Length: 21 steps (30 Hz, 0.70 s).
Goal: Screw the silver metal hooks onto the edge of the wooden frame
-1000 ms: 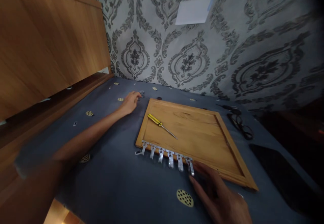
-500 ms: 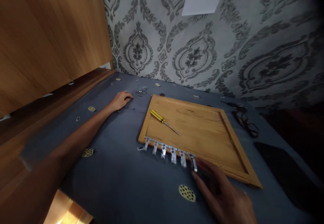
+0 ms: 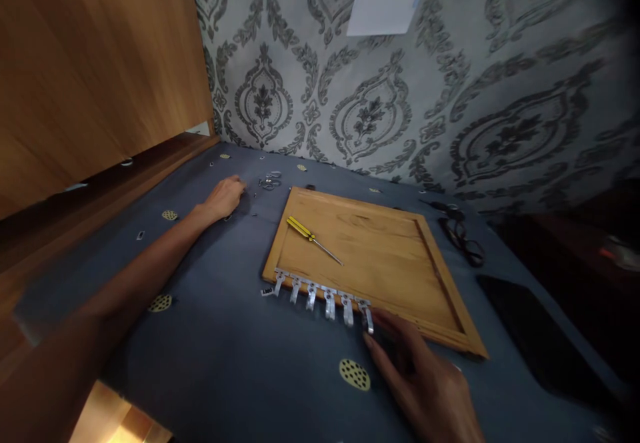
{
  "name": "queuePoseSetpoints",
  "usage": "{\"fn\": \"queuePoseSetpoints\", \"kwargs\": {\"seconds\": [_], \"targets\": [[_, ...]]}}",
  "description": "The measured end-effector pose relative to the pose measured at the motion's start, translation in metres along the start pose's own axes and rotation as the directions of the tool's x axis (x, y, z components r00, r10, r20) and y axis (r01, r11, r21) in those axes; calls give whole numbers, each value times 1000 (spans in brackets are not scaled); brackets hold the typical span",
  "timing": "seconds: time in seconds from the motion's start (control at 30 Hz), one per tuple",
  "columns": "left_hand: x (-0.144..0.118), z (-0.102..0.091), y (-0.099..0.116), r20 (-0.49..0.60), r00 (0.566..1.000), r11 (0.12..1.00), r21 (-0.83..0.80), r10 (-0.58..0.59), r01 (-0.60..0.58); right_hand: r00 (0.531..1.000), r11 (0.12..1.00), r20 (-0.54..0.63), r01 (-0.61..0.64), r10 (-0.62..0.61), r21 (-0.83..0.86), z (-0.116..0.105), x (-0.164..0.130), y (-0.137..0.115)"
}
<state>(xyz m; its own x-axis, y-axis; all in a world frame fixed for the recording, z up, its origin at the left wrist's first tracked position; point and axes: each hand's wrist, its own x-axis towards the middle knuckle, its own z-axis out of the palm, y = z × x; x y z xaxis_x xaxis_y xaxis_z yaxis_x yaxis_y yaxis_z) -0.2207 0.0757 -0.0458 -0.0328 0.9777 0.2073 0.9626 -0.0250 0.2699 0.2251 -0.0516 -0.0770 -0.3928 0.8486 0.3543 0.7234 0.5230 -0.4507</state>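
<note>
My right hand (image 3: 425,379) open, fingertips on hook rail (image 3: 323,296) at 5 o'clock of wooden panel (image 3: 370,256) (stiff, light metal; grip ends). My left hand (image 3: 223,197) curled, contents unclear.

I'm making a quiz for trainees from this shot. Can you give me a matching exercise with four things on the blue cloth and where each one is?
Things:
1. screwdriver
2. metal hook rack
3. left hand
4. eyeglasses

Places:
A. on the cloth, right of the wooden panel
B. along the panel's near edge
C. lying on the panel, near its left side
D. on the cloth left of the panel's far corner, near small metal parts

Pairs: 1-C, 2-B, 3-D, 4-A
</note>
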Motion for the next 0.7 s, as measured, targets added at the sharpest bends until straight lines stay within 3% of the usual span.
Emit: {"fn": "queuePoseSetpoints", "kwargs": {"seconds": [0.17,0.3,0.5,0.7], "targets": [[-1,-23,17,-67,996,996,-74,-58,53,995,997,-65,78,-79,-8,-3,6,-10],[-4,-38,51,-64,997,960,-277,-43,24,997,998,-54,58,-59,-23,-5,6,-18],[-27,-44,130,96,987,718,-696,128,-25,1000,1000,-21,-11,10,-22,-2,2,-17],[-55,-47,182,250,921,506,-860,299,69,1000,1000,-23,-10,10,0,-1,2,-17]]}}
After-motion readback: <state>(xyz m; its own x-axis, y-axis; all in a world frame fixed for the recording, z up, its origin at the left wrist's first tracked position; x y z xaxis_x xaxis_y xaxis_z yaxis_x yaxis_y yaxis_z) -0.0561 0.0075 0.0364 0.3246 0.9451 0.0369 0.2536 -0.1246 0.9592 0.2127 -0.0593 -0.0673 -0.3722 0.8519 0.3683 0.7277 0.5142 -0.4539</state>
